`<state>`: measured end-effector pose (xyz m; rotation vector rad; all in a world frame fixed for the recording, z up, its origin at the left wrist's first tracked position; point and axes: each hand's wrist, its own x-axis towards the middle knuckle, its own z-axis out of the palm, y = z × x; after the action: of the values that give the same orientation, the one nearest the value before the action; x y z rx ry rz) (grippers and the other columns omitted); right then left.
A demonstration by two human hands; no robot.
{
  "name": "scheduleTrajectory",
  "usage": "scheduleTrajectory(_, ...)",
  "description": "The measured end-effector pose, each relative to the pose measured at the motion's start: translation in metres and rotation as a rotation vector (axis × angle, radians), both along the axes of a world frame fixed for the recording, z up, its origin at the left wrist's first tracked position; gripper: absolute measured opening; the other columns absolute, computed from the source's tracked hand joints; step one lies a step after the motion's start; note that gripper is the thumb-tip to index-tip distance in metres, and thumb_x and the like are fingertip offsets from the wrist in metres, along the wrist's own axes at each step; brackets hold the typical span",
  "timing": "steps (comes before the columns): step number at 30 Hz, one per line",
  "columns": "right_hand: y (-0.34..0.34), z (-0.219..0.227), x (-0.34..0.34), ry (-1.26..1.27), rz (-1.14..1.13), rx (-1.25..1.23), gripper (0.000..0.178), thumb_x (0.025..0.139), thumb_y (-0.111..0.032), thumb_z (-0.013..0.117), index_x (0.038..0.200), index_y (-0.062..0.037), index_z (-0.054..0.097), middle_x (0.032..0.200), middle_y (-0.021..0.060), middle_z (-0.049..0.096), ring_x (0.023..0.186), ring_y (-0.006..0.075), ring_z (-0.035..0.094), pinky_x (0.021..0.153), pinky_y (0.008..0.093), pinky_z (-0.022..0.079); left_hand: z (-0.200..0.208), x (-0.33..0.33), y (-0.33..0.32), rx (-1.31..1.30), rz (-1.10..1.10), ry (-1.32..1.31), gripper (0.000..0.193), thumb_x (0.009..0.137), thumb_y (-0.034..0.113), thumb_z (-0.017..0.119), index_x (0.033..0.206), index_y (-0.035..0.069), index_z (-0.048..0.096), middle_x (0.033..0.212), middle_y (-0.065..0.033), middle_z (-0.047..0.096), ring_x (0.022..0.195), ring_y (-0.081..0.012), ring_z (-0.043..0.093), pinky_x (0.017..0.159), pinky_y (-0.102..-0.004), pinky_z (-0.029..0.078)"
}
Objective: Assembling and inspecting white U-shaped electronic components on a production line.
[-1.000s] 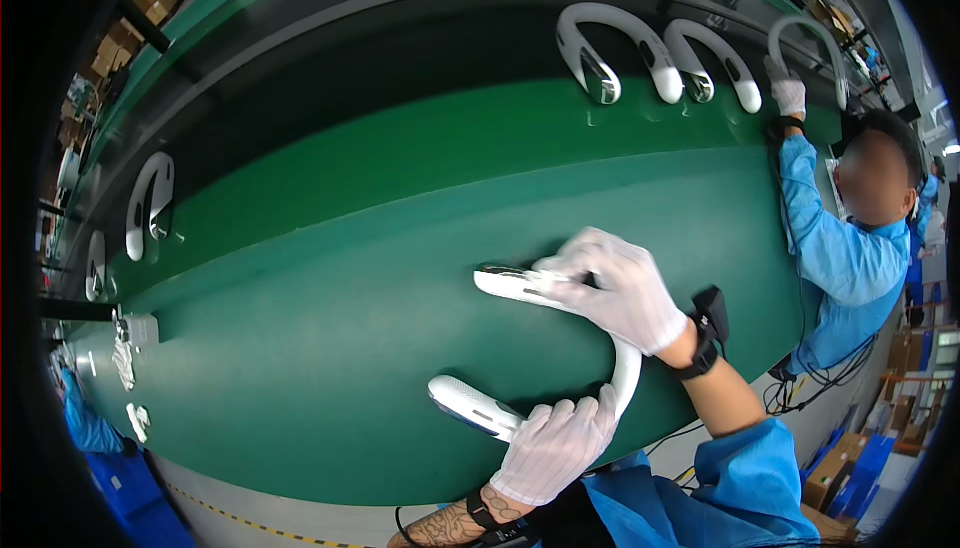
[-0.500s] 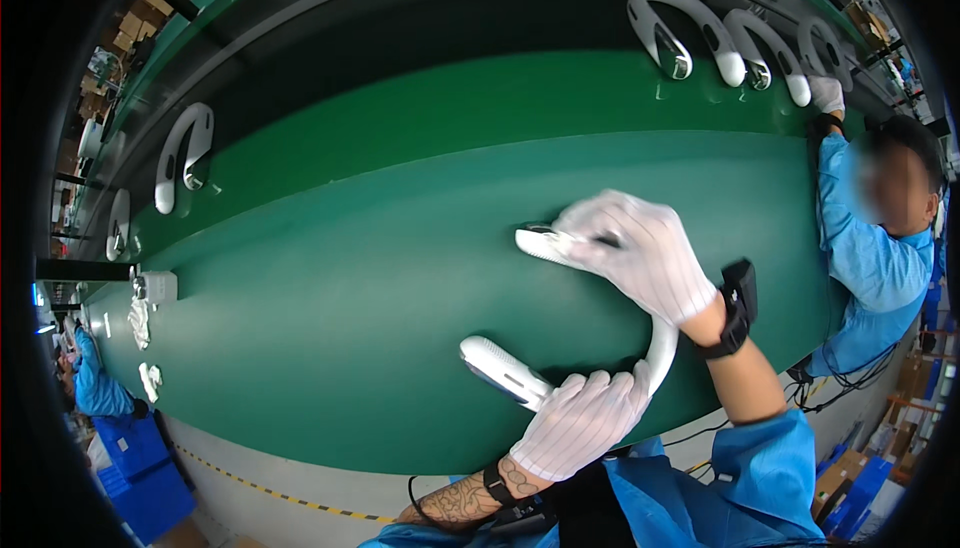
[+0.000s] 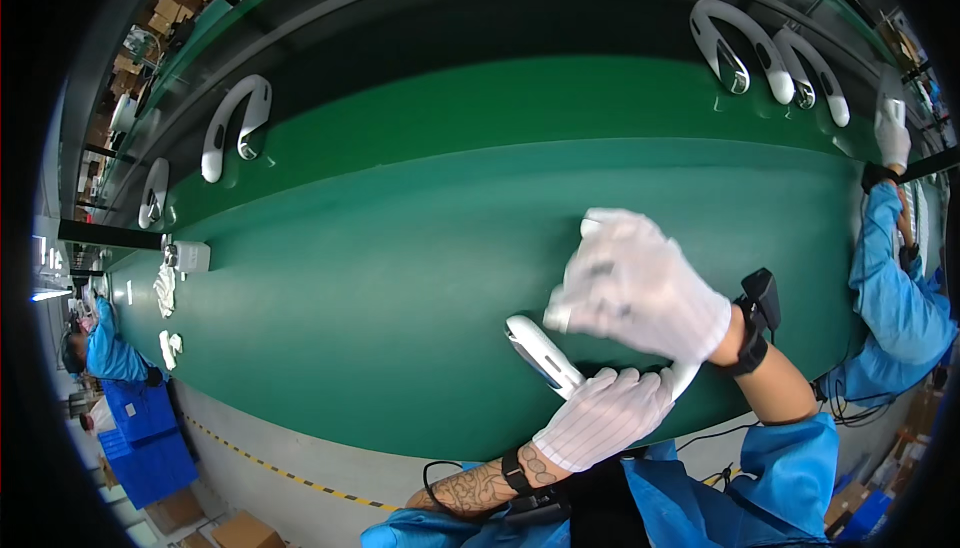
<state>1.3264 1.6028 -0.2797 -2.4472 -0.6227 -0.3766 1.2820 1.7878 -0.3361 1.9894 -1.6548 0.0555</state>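
Observation:
A white U-shaped neck fan point(image 3: 540, 353) rests on the green work surface, with its two arms toward the left. My left hand point(image 3: 608, 413), in a white striped glove, is wrapped round its near arm. Above the fan's far arm is my right hand point(image 3: 640, 283), gloved the same way and bent at the fingers. Motion smears those fingers, so whatever they may hold does not show. Most of the far arm is hidden behind this hand. A bit of the fan's curved back point(image 3: 684, 376) shows below the right wrist.
Further neck fans point(image 3: 740, 43) point(image 3: 240, 128) stand along the darker green strip at the back. A grey box point(image 3: 192, 256) and white gloves point(image 3: 166, 291) lie at the left. A co-worker's gloved hand point(image 3: 892, 138) holds a pale item at the far right. Blue bins point(image 3: 150, 458) stand lower left.
The whole view has swung, shifting the scene rightward. My right hand has come away from the fan's far tip, nearer to my left hand. A co-worker's hand has moved right with a fan.

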Motion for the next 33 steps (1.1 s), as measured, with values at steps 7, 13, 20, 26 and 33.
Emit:
scheduleTrajectory(7,0.059,0.004,0.002,0.121,0.314,-0.195,0.008,0.087,-0.021,0.069,0.092,-0.0183,0.074,0.096,0.003,0.058,0.091,0.0209,0.063,0.076,0.0359,0.056,-0.003,-0.004,0.007,-0.275,0.135,0.14,0.016,0.095,0.021,0.069,0.102,0.008,0.075,0.087,-0.0098,0.073,0.086,-0.0266,0.075,0.076,-0.0423,0.059)
scheduleTrajectory(13,0.084,-0.002,0.025,0.33,0.079,0.01,0.01,0.093,-0.021,0.074,0.09,-0.0112,0.075,0.082,0.0075,0.064,0.083,0.0304,0.064,0.069,0.0402,0.054,-0.022,-0.029,0.014,-0.256,0.101,0.211,0.019,0.083,0.026,0.069,0.083,0.008,0.062,0.078,-0.0057,0.057,0.076,-0.0226,0.059,0.073,-0.0368,0.046)
scheduleTrajectory(20,0.084,0.016,0.013,0.362,0.249,-0.247,0.023,0.085,-0.033,0.08,0.082,-0.0105,0.075,0.078,0.0055,0.065,0.08,0.0287,0.064,0.072,0.0443,0.054,0.01,-0.015,0.02,-0.017,-0.037,0.542,0.012,0.088,0.024,0.066,0.091,0.013,0.071,0.087,-0.0078,0.069,0.079,-0.0267,0.066,0.078,-0.0441,0.056)
scheduleTrajectory(26,0.094,0.001,0.049,0.414,0.084,-0.054,0.023,0.085,-0.023,0.082,0.071,-0.008,0.07,0.086,0.0096,0.065,0.078,0.0296,0.066,0.062,0.0408,0.056,-0.004,-0.006,0.028,-0.067,0.007,0.46,0.02,0.09,0.027,0.065,0.089,0.008,0.072,0.09,-0.0119,0.071,0.081,-0.0286,0.068,0.074,-0.0446,0.054)
scheduleTrajectory(33,0.065,-0.022,0.04,0.232,-0.214,0.448,0.011,0.089,-0.006,0.08,0.091,-0.0048,0.069,0.082,0.0095,0.066,0.063,0.0207,0.064,0.056,0.0329,0.05,0.018,-0.009,0.018,0.064,0.124,0.299,0.025,0.09,0.029,0.065,0.086,0.006,0.072,0.081,-0.0141,0.07,0.076,-0.0291,0.069,0.068,-0.0459,0.053)
